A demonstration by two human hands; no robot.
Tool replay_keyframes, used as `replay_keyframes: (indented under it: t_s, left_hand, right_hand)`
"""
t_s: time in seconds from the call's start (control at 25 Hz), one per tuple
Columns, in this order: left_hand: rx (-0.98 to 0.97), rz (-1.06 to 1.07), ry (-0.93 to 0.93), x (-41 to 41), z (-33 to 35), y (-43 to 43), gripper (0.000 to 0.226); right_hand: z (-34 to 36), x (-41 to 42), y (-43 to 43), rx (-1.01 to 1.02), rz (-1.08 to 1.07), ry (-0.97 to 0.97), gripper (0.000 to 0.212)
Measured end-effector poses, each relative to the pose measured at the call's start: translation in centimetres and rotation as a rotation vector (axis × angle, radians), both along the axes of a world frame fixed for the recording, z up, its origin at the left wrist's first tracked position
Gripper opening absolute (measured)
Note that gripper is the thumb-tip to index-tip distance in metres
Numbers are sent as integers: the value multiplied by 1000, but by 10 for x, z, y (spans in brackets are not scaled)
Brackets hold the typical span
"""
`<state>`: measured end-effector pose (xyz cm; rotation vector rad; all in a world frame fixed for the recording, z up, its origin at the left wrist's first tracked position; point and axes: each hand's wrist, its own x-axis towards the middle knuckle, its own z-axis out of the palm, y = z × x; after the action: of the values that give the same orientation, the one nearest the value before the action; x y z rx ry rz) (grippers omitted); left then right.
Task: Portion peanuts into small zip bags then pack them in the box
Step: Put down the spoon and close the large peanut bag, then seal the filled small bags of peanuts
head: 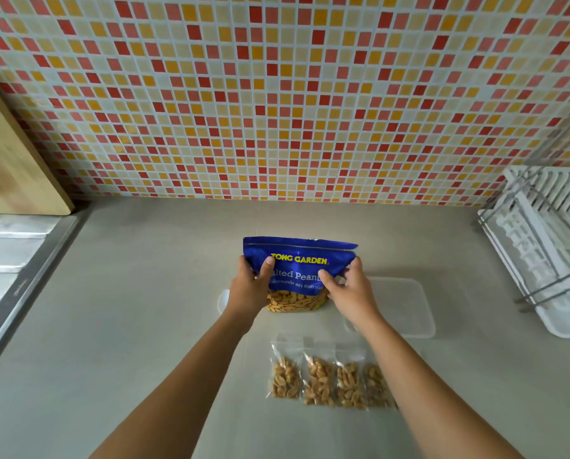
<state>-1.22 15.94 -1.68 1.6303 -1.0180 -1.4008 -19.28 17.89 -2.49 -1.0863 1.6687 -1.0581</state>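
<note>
peanut bag (pixel 298 260): upright on counter (pixel 144 293), zip edge up, long axis left-right | left hand (pixel 248 289), right hand (pixel 351 293): fingers closed on bag sides | four filled zip bags (pixel 330 379): row near, tops away

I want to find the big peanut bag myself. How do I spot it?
Look at the grey counter below the tiled wall. In the middle, both hands hold a blue peanut bag upright. Unlike the small clear zip bags lying nearer, it is blue with yellow letters.

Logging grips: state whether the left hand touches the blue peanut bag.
Touching. The head view shows the left hand wrapped on the blue peanut bag.
</note>
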Motion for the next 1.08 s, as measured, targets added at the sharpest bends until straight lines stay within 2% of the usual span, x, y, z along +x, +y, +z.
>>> replay_keyframes:
  t_s: [0.2,0.36,0.6,0.72,0.92,1.0,1.08]
  left_hand:
    - [-25,2,30,1,6,-80,36]
    - [-82,18,105,-6,11,-152,30]
    - [-105,43,114,-9,2,-206,27]
    - [-88,17,39,-9,-1,-210,35]
    - [-65,28,-68,3,-2,-187,71]
    - [-98,36,-88,7,-4,-152,68]
    - [-126,-26,-196,13,-5,-111,51]
  right_hand:
    - [11,-2,-75,-39,22,55,33]
    - [14,-2,-152,-99,11,125,38]
    - [4,2,-201,-119,-12,158,45]
    - [4,3,-206,-100,-5,182,48]
    - [4,13,-182,-94,-79,124,69]
    - [2,22,-149,-137,-87,110,68]
    - [0,28,-106,-194,-26,220,53]
